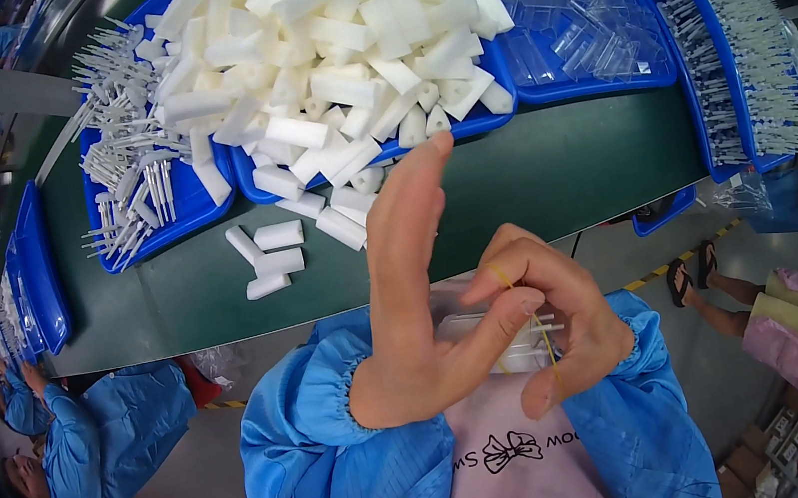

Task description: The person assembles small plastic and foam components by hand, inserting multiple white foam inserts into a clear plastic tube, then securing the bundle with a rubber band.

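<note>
In front of my chest both hands come together. My left hand (pixel 409 288) is open, its fingers stretched up and pressed side by side, while its thumb reaches across to my right hand (pixel 563 308). A thin yellow rubber band (pixel 546 356) runs past the left thumb tip and over my right fingers, which are curled. Behind the hands shows a clear plastic piece (pixel 465 326) with white sticks poking out by the right palm. Most of it is hidden, and I cannot tell how it is held.
A blue tray heaped with white foam blocks (pixel 337 86) stands ahead on the green table (pixel 455 211). Loose foam blocks (pixel 278 263) lie before it. Trays of white-tipped sticks (pixel 155 195), clear plastic cases (pixel 592 32) and bristling white sticks (pixel 761 50) flank it. Other people work at both sides.
</note>
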{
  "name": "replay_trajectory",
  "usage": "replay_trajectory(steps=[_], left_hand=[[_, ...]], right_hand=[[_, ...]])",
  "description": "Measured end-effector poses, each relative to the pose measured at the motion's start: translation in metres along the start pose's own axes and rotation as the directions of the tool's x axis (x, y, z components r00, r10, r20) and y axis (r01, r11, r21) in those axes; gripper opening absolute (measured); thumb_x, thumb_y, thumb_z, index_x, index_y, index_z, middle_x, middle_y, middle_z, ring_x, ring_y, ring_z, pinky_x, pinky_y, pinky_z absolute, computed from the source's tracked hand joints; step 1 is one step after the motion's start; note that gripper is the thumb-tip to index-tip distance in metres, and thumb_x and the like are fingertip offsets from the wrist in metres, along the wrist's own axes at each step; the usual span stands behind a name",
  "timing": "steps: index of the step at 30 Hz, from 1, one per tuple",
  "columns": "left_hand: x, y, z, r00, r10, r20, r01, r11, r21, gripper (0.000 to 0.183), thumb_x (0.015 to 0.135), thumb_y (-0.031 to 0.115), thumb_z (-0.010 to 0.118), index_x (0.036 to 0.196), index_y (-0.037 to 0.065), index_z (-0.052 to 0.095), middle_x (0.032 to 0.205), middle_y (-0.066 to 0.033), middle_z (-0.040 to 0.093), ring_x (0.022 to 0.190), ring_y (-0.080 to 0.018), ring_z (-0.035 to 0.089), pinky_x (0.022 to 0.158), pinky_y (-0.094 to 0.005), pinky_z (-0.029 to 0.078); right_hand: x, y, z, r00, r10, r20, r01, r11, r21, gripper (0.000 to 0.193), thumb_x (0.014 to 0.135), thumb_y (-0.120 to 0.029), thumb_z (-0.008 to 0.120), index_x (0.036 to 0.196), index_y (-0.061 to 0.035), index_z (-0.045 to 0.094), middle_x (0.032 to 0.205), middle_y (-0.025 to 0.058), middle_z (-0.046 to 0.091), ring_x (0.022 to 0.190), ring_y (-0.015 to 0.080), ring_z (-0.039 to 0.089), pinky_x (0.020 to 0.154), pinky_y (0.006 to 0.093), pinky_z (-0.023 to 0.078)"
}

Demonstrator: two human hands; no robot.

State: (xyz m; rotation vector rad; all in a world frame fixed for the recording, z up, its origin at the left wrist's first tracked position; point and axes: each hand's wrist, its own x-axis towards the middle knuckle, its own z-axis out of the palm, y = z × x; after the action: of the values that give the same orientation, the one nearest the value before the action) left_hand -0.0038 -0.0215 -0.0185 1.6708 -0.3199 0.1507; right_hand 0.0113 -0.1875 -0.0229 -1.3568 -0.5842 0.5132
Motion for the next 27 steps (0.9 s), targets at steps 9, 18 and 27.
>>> replay_trajectory(steps=[9,18,27], left_hand=[[0.006,0.007,0.026,0.929,0.321,-0.184,-0.297,0.944,0.145,0.05,0.085,0.01,0.06,0.131,0.0,0.043,0.13,-0.0316,0.041,0.12,-0.0462,0.043,0.098,-0.0509,0.037],[0.009,0.003,0.024,0.939,0.319,-0.129,-0.301,0.943,0.143,0.052,0.083,0.006,0.059,0.13,-0.003,0.042,0.131,-0.0306,0.039,0.121,-0.0477,0.04,0.098,-0.0531,0.036],[0.008,0.008,0.021,0.945,0.318,-0.071,-0.301,0.936,0.18,0.061,0.077,-0.001,0.062,0.133,-0.002,0.038,0.134,-0.0287,0.037,0.124,-0.0471,0.038,0.1,-0.0524,0.035]], right_hand=[[0.0,-0.001,0.002,0.996,-0.047,-0.082,0.045,0.998,-0.037,0.078,0.057,-0.055,0.083,0.107,-0.0012,0.054,0.088,0.0045,0.044,0.072,0.012,0.042,0.062,0.0269,0.034],[0.0,-0.002,0.007,0.971,0.193,-0.141,-0.143,0.943,0.3,0.092,0.055,-0.063,0.08,0.117,-0.002,0.05,0.097,0.0019,0.039,0.082,0.0102,0.039,0.071,0.0242,0.034],[0.0,-0.001,0.003,0.974,0.208,-0.091,-0.157,0.907,0.392,0.095,0.054,-0.063,0.08,0.121,-0.0038,0.047,0.1,0.001,0.037,0.089,0.0108,0.039,0.079,0.0241,0.033]])
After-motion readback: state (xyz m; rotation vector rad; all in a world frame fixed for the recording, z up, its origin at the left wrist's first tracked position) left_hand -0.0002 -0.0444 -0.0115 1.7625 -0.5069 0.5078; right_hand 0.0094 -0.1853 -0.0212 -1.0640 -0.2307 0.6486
